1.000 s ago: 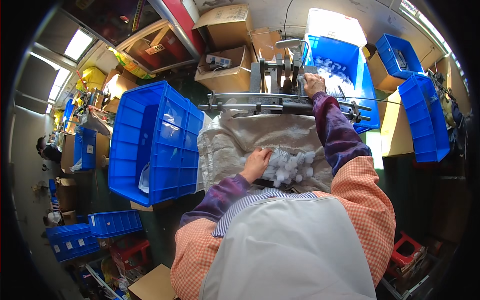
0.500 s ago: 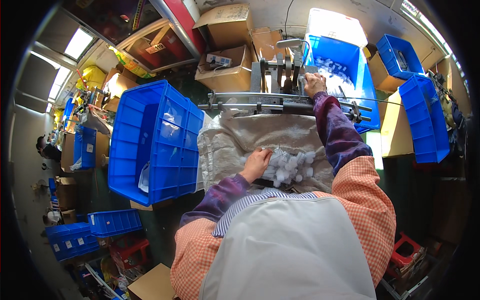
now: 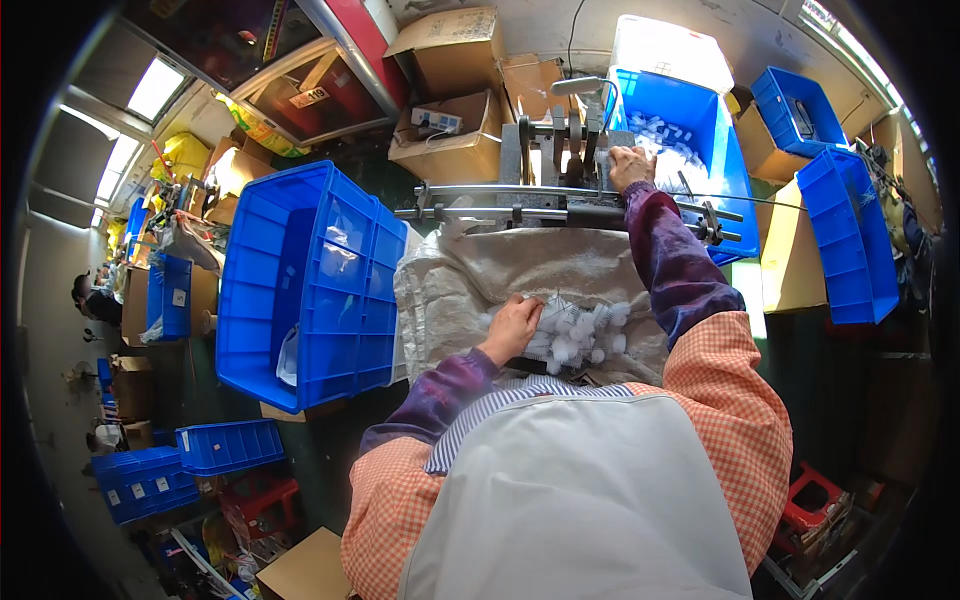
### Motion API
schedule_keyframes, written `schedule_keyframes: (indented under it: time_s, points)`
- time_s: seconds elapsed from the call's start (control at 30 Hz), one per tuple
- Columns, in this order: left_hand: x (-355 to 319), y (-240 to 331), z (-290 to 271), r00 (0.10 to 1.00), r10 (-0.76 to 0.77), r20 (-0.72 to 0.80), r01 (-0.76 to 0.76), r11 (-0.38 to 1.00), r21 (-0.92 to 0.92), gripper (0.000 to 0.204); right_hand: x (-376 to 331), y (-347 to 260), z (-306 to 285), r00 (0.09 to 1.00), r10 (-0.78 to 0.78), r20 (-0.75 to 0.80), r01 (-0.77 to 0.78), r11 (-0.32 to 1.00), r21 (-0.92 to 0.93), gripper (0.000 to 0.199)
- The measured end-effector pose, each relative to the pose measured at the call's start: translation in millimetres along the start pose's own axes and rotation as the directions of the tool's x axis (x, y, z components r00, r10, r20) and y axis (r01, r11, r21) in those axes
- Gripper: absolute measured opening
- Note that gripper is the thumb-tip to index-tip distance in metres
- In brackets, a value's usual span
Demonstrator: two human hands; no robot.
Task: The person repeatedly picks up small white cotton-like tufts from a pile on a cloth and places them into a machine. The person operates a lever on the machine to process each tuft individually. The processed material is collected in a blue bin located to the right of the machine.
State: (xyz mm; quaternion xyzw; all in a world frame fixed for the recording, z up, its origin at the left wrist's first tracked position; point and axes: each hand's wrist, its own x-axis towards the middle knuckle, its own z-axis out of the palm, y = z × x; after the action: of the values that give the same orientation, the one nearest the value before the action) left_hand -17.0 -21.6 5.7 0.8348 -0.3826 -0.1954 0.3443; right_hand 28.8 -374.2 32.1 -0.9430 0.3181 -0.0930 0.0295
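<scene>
Two hands: left hand [image 3: 512,326] half-buried in white parts [image 3: 580,335], grip unclear

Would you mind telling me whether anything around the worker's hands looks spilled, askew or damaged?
Nothing stands out. The left hand rests in a heap of small white parts contained on the grey sack; the right hand is at the metal machine.

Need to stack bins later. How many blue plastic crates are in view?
About 8, maybe more hidden: big crate; machine crate; two right; two far left; two lower left.
</scene>
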Motion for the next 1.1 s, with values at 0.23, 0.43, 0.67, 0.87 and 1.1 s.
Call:
schedule_keyframes:
  time_s: [0.23,0.43,0.67,0.87,1.1]
  points:
    - [3,-2,-7,0.994,0.043,-0.103,-0.045,0.999,-0.023,0.023,-22,7,-8,0.998,0.034,-0.055,-0.034,0.999,-0.005,0.031]
    - [14,7,-17,0.993,-0.013,-0.12,-0.016,0.971,-0.238,0.022,-18,-10,9,0.995,0.036,-0.093,-0.033,0.999,0.025,0.027]
    - [18,18,-24,0.957,0.13,-0.258,-0.199,0.943,-0.265,0.021,-19,-49,15,0.978,-0.054,-0.201,0.052,0.999,-0.014,0.022]
    - [19,8,-24,0.976,0.001,-0.22,-0.081,0.932,-0.353,0.022,-20,-24,5,0.994,-0.006,-0.106,0.006,1.0,-0.002,0.026]
    - [29,32,-37,0.98,0.046,-0.196,-0.107,0.943,-0.316,0.023,0,24,7,0.998,0.05,0.027,-0.051,0.999,0.013,0.023]
